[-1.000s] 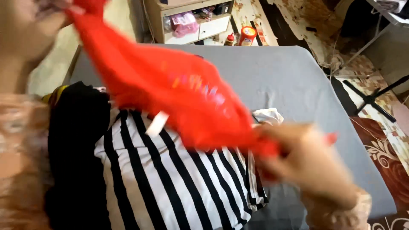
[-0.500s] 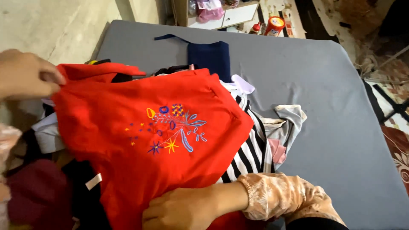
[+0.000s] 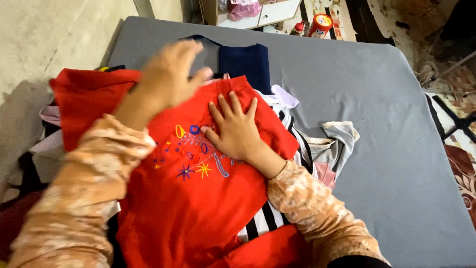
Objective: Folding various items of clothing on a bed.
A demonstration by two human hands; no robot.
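My right hand (image 3: 235, 130) lay flat on the red shirt (image 3: 198, 198), fingers spread wide and gripping nothing, the palm pressing just beside the coloured embroidery (image 3: 198, 154) of flowers and stars on the chest. My left hand (image 3: 171, 74) was up over the shirt's top edge, open too, fingers loosely fanned and blurred; whether it touched the cloth I could not tell. Both my arms were in a pale, peach-patterned sleeve (image 3: 89, 193).

The red shirt was spread front-up over a heap of clothes on the bed (image 3: 377, 99) (a mattress under a grey sheet), towards its left side. One red sleeve (image 3: 84, 92) stretched out to the left. Under the shirt's right edge showed a black-and-white striped garment (image 3: 292, 134), and just beside that lay a crumpled grey piece with a pink patch (image 3: 337, 141). A dark navy garment (image 3: 245, 62) sat flat on the sheet just beyond the shirt's top edge, and a bit of white cloth (image 3: 282, 94) poked out between them.

Past the far end of the bed, on the floor, stood an orange-lidded tub (image 3: 321, 25) and a small red-capped bottle (image 3: 297, 29), near a low cabinet (image 3: 267, 12).
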